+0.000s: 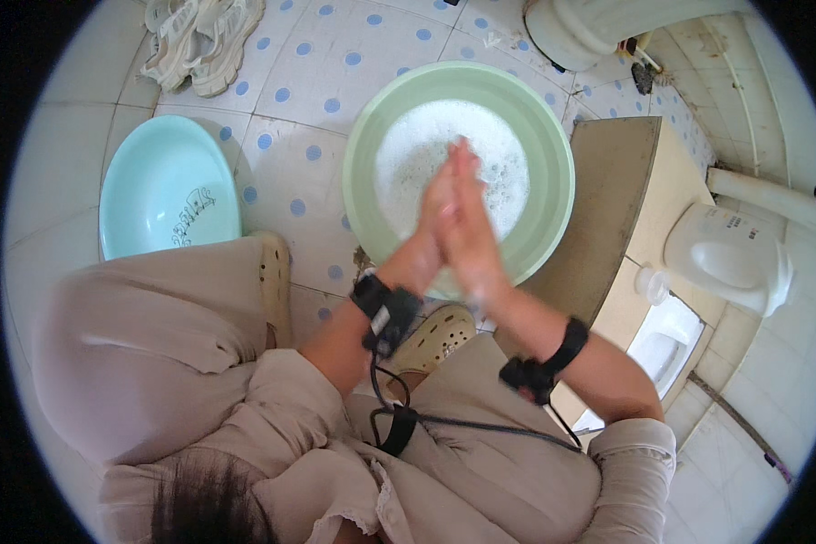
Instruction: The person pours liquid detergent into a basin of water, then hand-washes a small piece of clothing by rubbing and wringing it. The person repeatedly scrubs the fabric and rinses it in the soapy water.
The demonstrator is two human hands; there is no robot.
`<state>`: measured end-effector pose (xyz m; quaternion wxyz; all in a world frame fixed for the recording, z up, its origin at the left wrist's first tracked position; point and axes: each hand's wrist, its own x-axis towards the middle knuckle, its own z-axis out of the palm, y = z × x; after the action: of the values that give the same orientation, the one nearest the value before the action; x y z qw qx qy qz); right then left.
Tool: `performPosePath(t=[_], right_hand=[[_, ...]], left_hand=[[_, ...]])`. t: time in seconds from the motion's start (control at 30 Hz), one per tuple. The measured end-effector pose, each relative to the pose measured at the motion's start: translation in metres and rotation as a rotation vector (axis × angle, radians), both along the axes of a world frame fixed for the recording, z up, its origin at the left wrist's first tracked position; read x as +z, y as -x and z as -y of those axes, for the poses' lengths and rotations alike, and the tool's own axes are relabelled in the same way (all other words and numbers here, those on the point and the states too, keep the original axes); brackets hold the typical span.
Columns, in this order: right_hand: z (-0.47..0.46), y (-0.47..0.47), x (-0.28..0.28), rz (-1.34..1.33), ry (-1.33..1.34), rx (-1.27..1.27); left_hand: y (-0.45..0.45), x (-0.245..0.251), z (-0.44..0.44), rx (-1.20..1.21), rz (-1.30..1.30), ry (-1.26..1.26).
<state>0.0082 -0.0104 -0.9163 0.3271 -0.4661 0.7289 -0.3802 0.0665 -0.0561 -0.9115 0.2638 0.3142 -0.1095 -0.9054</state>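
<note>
My left hand and my right hand are pressed palm to palm, fingers pointing away from me. They are over a round pale-green plastic basin, and motion blurs them a little. White suds cover the water in the basin. The facing palms are hidden, so whether anything lies between them cannot be seen. Each forearm bears a black strap with a small device, and a black cable runs between them across my lap.
Left of the green basin, a turquoise basin stands by my knee. White shoes are at the upper left. A raised tiled step borders the right side, with a white plastic jug, a small clear cup and a squat toilet.
</note>
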Motion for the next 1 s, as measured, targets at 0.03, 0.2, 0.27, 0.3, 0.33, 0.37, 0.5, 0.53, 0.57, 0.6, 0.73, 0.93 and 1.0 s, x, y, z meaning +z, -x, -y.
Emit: performPosePath(t=[0.03,0.2,0.27,0.3,0.33,0.37,0.5,0.53,0.57,0.6,0.73,0.93,1.0], right_hand=[[-0.001,-0.001,0.002,0.002,-0.007,0.036],[0.019,0.026,0.02,0.462,-0.185,-0.367],[0.012,0.01,0.029,0.262,-0.084,-0.133],[0.008,-0.006,0.033,0.068,0.072,0.038],[0.007,-0.017,0.043,0.08,-0.012,0.019],[0.013,-0.01,0.042,0.209,-0.079,-0.113],[0.02,0.024,0.021,0.465,-0.187,-0.411],[0.011,0.019,0.011,0.297,-0.074,-0.274],[0.005,0.022,0.004,0.126,0.031,-0.129],[-0.001,0.012,-0.004,-0.089,-0.041,-0.046],[-0.006,0.023,-0.015,-0.01,-0.178,-0.195],[-0.014,0.029,-0.029,-0.014,-0.118,-0.066],[-0.009,0.029,-0.021,-0.108,-0.074,-0.018]], left_hand=[[-0.001,0.005,0.007,0.053,0.099,0.078],[0.01,0.02,-0.02,-0.103,-0.085,-0.161],[0.003,0.014,-0.004,-0.048,-0.019,0.02],[-0.001,0.011,0.003,0.0,0.042,0.043],[0.002,0.009,0.013,0.03,0.134,-0.051],[0.003,0.006,0.01,-0.014,0.035,-0.034],[0.009,0.003,-0.02,-0.04,-0.124,-0.209],[0.009,-0.001,-0.02,-0.035,-0.128,-0.208],[0.009,-0.006,-0.021,-0.052,-0.141,-0.245],[0.005,-0.012,-0.018,0.041,-0.015,-0.127],[0.004,-0.033,-0.029,0.031,-0.079,-0.022],[0.006,-0.022,-0.018,0.041,0.033,-0.104],[0.006,-0.019,-0.017,-0.004,-0.023,-0.055]])
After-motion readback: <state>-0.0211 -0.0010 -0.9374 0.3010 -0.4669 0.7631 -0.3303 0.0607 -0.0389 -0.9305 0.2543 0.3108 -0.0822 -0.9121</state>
